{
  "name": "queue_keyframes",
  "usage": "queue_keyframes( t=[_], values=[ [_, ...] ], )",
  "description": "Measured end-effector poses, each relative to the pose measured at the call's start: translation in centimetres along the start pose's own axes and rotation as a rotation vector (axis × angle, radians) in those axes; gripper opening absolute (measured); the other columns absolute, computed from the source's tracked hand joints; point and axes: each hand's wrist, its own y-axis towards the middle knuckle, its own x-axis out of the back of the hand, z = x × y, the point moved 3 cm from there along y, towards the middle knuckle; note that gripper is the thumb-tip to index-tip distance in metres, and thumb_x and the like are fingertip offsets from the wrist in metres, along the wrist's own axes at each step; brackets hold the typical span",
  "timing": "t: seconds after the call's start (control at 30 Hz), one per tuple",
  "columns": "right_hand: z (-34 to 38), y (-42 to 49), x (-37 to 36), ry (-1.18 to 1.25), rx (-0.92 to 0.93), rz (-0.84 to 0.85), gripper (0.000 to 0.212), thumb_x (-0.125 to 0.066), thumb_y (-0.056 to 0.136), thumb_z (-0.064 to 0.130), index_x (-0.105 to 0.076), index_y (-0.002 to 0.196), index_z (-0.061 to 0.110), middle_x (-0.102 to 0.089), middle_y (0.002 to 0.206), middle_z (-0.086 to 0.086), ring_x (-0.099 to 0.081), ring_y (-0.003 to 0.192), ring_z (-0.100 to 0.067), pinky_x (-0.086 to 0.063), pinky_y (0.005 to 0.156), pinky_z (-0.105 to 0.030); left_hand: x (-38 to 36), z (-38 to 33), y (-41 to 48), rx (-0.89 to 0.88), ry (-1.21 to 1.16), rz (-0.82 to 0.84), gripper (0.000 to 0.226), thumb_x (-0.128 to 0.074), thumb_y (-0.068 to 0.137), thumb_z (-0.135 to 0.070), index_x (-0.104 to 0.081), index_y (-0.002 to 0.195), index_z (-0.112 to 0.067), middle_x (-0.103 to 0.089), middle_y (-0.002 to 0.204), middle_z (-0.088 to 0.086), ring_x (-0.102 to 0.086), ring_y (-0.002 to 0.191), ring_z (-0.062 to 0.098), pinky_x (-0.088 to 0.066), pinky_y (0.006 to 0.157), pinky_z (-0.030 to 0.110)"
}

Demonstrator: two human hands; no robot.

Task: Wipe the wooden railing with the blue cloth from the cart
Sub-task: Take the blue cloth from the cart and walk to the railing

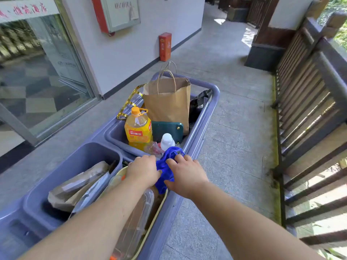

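Observation:
A crumpled blue cloth (166, 168) sits bunched above the right edge of the grey-blue cart (204, 117). My left hand (143, 170) grips its left side and my right hand (185, 175) grips its right side, fingers curled into the fabric. Part of the cloth is hidden under my fingers. The wooden railing (308, 94), dark brown with slanted slats, runs along the right side of the walkway, about a metre to the right of the cart.
The cart holds a brown paper bag (167, 106), an orange juice bottle (138, 128), a white bottle (167, 141), a green pouch (168, 130) and a bin of paper scraps (78, 186). A glass door (43, 72) and red box (165, 46) line the left wall. Grey paving (238, 128) separates cart and railing.

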Motion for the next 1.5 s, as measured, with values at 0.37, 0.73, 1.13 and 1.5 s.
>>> queue_keyframes(
  t=[0.37, 0.73, 1.13, 1.5],
  values=[
    [-1.1, -0.2, -2.0, 0.033, -0.032, -0.014, 0.070, -0.066, 0.090, 0.053, -0.036, 0.146, 0.025, -0.049, 0.140, -0.009, -0.044, 0.128, -0.037, -0.044, 0.099, -0.050, -1.5, -0.7, 1.2, 0.084, -0.008, -0.011, 0.034, -0.064, 0.087, -0.032, -0.049, 0.114, -0.018, -0.062, 0.114, 0.007, -0.059, 0.104, 0.030, -0.048, 0.071, 0.038],
    [-1.8, 0.3, -0.8, 0.112, -0.022, -0.204, 0.078, -0.063, 0.093, 0.030, -0.021, 0.159, 0.029, -0.034, 0.159, -0.014, -0.031, 0.143, -0.041, -0.034, 0.115, -0.054, 0.8, -2.4, 0.5, -0.299, -0.230, -0.057, 0.023, -0.055, 0.086, -0.021, -0.057, 0.109, -0.025, -0.058, 0.105, -0.002, -0.055, 0.096, 0.022, -0.049, 0.076, 0.040],
    [-8.6, -7.0, 10.9, 0.275, -0.094, -0.363, 0.007, -0.062, 0.086, 0.010, -0.056, 0.090, 0.007, -0.064, 0.096, -0.018, -0.055, 0.110, -0.041, -0.039, 0.106, -0.044, 11.9, -11.9, -1.9, -0.723, -0.235, -0.178, 0.017, -0.051, 0.090, -0.022, -0.048, 0.090, -0.038, -0.052, 0.088, -0.014, -0.051, 0.082, 0.009, -0.042, 0.072, 0.033],
    [-18.5, -22.7, 20.4, 0.218, -0.500, -0.403, 0.035, -0.054, 0.094, 0.018, -0.060, 0.128, 0.018, -0.069, 0.112, -0.014, -0.061, 0.106, -0.037, -0.049, 0.090, -0.044, 18.5, -28.5, -5.4, -0.981, -0.072, -0.085, 0.023, -0.064, 0.087, -0.049, -0.061, 0.104, -0.033, -0.053, 0.102, -0.008, -0.052, 0.098, 0.015, -0.042, 0.083, 0.033]
  ],
)
